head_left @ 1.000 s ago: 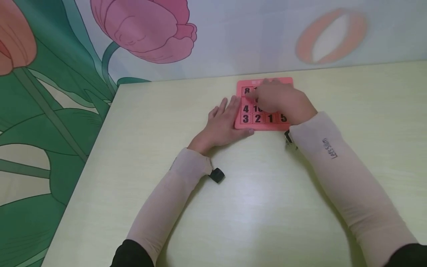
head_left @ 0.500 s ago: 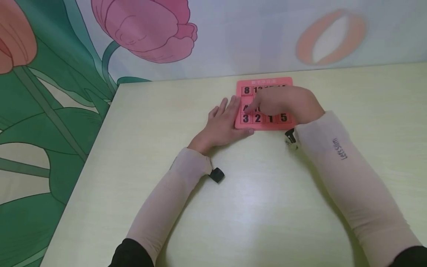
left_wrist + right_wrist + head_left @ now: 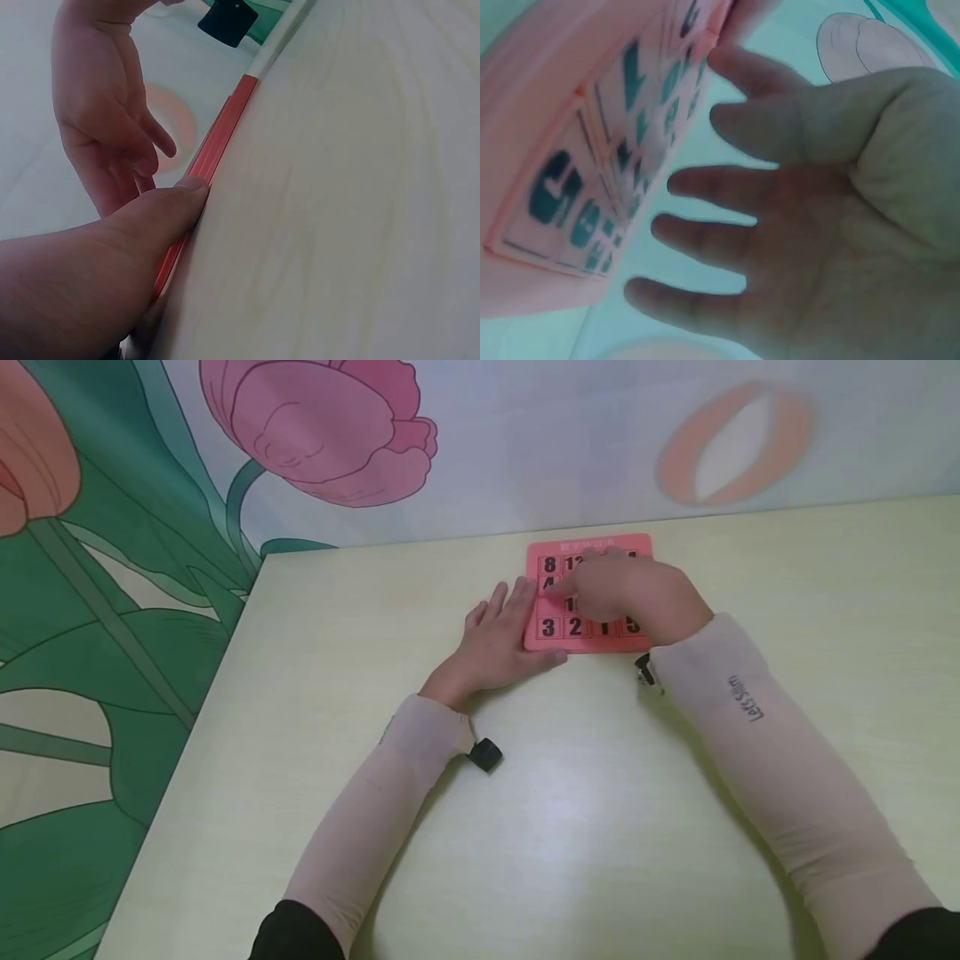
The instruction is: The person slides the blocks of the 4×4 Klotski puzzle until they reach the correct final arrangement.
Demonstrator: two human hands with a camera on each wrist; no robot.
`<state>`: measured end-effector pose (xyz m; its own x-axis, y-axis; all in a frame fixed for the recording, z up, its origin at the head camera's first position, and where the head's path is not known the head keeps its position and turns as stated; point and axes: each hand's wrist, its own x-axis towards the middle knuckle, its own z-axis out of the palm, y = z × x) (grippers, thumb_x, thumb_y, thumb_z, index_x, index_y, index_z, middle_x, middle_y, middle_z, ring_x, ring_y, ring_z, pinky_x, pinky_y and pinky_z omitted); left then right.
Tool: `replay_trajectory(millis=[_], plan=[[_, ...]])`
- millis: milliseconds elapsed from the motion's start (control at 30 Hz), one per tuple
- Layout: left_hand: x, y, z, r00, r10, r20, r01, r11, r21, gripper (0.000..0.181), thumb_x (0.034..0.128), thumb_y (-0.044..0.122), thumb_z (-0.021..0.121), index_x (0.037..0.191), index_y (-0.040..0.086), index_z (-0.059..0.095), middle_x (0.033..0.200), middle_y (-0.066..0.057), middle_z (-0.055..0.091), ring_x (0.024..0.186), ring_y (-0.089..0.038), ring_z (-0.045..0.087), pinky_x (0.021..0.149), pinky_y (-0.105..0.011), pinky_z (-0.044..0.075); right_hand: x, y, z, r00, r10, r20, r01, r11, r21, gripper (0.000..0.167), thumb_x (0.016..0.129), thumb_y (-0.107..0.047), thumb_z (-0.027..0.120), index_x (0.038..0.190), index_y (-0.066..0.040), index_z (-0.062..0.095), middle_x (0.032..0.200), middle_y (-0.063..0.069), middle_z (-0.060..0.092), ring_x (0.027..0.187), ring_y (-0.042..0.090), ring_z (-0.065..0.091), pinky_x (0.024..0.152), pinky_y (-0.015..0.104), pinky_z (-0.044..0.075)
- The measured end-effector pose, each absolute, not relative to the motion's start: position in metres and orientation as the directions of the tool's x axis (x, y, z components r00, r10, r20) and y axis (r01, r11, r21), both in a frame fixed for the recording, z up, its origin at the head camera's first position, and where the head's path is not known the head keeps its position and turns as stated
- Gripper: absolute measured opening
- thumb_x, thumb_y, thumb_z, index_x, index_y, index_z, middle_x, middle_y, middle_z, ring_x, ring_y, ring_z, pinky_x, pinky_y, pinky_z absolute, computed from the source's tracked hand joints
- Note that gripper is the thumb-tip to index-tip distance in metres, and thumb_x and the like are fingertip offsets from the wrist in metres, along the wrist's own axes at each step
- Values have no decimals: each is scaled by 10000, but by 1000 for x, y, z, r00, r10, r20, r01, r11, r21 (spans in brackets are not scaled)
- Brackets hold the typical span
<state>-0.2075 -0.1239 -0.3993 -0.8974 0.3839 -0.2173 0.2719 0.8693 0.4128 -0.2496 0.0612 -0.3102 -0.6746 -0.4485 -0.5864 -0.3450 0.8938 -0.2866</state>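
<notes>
A pink number sliding puzzle [image 3: 533, 639] lies near the table's far edge; black-numbered tiles show in its frame. My left hand [image 3: 491, 647] steadies it, with extended fingers along its left side and the thumb at its near edge. In the left wrist view that thumb [image 3: 191, 184] presses against the red side of the puzzle. My right hand [image 3: 630, 589] is over the puzzle and hides several tiles. Its index fingertip touches the 4 tile [image 3: 547, 583] in the left column, second row; the slot below is bare. In the right wrist view the right hand's [image 3: 810, 195] other fingers are extended and spread.
The pale wooden table [image 3: 540, 843] reaches to a flower-printed wall [image 3: 525, 443] behind the puzzle. Its left edge runs diagonally beside large printed green leaves [image 3: 82, 643]. Small black camera pieces [image 3: 486, 755] sit at the wrists.
My right index finger dropped to the 4 tile, then moved away from me. The 4 tile slid up from the third row to the second. My left hand stayed in place.
</notes>
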Motion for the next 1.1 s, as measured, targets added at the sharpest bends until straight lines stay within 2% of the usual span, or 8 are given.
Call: replay_trajectory(millis=[100,167,233,400,500,667,867,1100], plan=[[-207,-124,-398,-895,389,-216,277,867,415,1071,905,687,574,1634,205,-45,1693,28,-51,1529,-208,-130,1204,-420,-59,-245,64,-306,-655,-483,-582,-332,875,-352,551,1027,-73,495,1547,-248,445,1399,208,489,1224,375,432,942,474,414],[-208,-124,-398,-894,392,-218,280,866,414,1068,907,686,570,1634,204,-47,1693,27,-53,1528,-209,-133,1204,-420,-58,-242,67,-303,-627,-519,-582,-349,854,-386,516,1019,-54,493,1506,-223,512,1244,149,562,1086,306,467,864,405,405],[-208,-124,-397,-894,393,-215,281,865,415,1066,909,679,572,1634,195,-42,1694,19,-48,1529,-216,-128,1205,-423,-50,-240,67,-302,-595,-553,-583,-376,833,-406,474,1021,-57,493,1468,-200,563,1154,123,588,1059,288,486,856,392,401],[-208,-124,-396,-897,385,-217,271,867,419,1072,901,676,583,1635,198,-36,1695,24,-41,1529,-208,-127,1203,-415,-49,-238,67,-301,-561,-598,-572,-437,801,-408,442,1020,-69,507,1436,-187,600,1097,106,609,1065,283,499,863,401,403],[-208,-124,-397,-896,385,-223,265,864,428,1074,901,676,583,1634,201,-42,1694,30,-47,1527,-200,-135,1202,-407,-57,-236,68,-302,-558,-598,-575,-445,801,-401,444,1016,-72,513,1427,-211,611,1100,96,622,1069,278,502,863,413,406],[-208,-125,-397,-894,386,-228,262,863,431,1074,904,667,589,1633,203,-49,1692,32,-57,1525,-197,-144,1200,-403,-61,-234,68,-303,-551,-607,-573,-463,793,-395,444,1012,-45,502,1390,-228,648,1215,89,637,1087,277,508,876,422,403],[-208,-124,-395,-894,388,-223,270,864,424,1070,908,662,588,1633,200,-48,1693,25,-54,1527,-204,-140,1202,-410,-60,-234,65,-307,-602,-559,-570,-435,828,-353,441,1015,-52,521,1435,-165,596,1113,132,623,1029,280,510,806,385,413],[-207,-124,-396,-894,384,-231,262,865,427,1065,910,665,584,1635,187,-32,1695,6,-43,1529,-217,-130,1202,-414,-63,-235,63,-312,-645,-558,-522,-427,830,-359,416,1022,-36,467,1400,-110,627,1394,207,525,1165,351,453,897,435,419]])
